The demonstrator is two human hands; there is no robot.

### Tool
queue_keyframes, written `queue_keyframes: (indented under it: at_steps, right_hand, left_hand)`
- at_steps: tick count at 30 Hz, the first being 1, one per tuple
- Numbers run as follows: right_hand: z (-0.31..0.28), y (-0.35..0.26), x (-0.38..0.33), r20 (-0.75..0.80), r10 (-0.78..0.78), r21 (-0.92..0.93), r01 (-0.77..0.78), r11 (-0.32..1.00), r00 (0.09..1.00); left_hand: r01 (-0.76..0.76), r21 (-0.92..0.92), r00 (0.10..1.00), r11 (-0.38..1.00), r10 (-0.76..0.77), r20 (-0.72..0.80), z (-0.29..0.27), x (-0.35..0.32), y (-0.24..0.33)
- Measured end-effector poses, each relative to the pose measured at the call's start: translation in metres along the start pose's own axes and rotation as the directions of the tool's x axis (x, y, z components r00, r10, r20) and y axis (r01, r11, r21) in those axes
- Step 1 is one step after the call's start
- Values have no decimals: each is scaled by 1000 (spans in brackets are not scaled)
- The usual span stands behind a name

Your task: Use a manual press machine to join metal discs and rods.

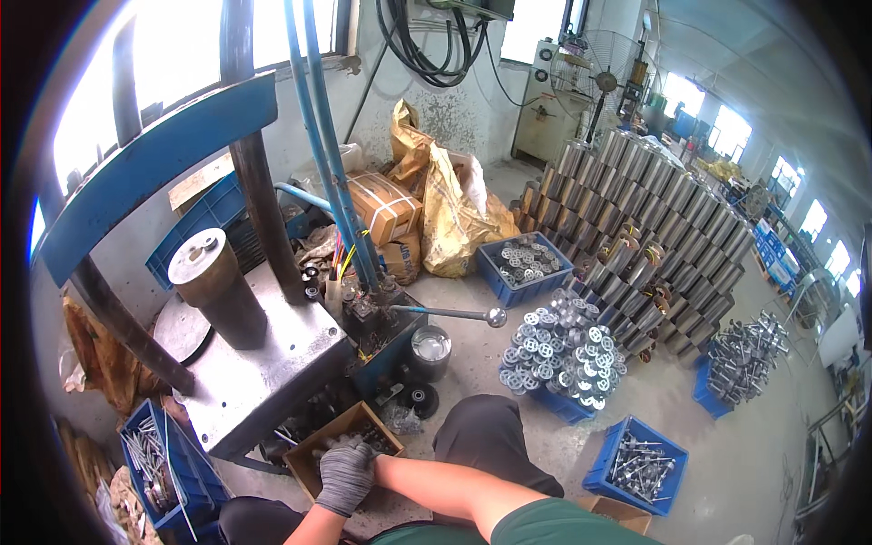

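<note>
Reaches with gloved left hand (344,481) and right hand (352,443) into a brown box (327,431) beside a scuffed metal press table (291,354); cannot tell how open or holding what. Faces, across grey concrete (481,363), a blue crate (536,289), stacked metal cylinders (627,209), a caged fan (606,82) and windows (684,94).

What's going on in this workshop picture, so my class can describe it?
A seated person has the gloved left hand and right hand together over an open brown box; they overlap, so their grip and anything held can't be made out. A machine with a steel table stands to the left. Toward the right are heaped silvery wheel-shaped parts and, behind them, stacked metal cylinders.
</note>
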State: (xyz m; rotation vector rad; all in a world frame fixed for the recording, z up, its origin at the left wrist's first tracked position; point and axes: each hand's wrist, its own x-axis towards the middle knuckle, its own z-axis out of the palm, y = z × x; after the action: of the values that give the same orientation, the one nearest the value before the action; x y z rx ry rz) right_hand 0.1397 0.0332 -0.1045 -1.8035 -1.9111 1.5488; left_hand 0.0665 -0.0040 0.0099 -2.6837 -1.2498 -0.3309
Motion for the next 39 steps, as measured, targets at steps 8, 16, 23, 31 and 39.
queue_keyframes:
  at_steps: [8,16,23,31,39]
  right_hand:
    - [-54,4,5,-389,47,-297,-174,939,920]
    - [-48,45,73,-310,117,-5,-124,992,944]
    - [-34,12,69,-535,26,-96,-92,991,845]
    - [-51,5,42,-629,174,164,-89,982,757]
    - [-32,34,67,-424,255,552,25,833,869]
  left_hand:
    - [405,-184,864,896,-309,397,8,-4,-9]
    - [644,-765,654,20,-534,536,41,3,-14]
    - [606,-760,568,-233,-543,619,100,-21,-36]
    - [602,-734,594,-316,-437,675,62,-8,-34]
    - [593,-804,800,38,-143,583,23,-5,-22]
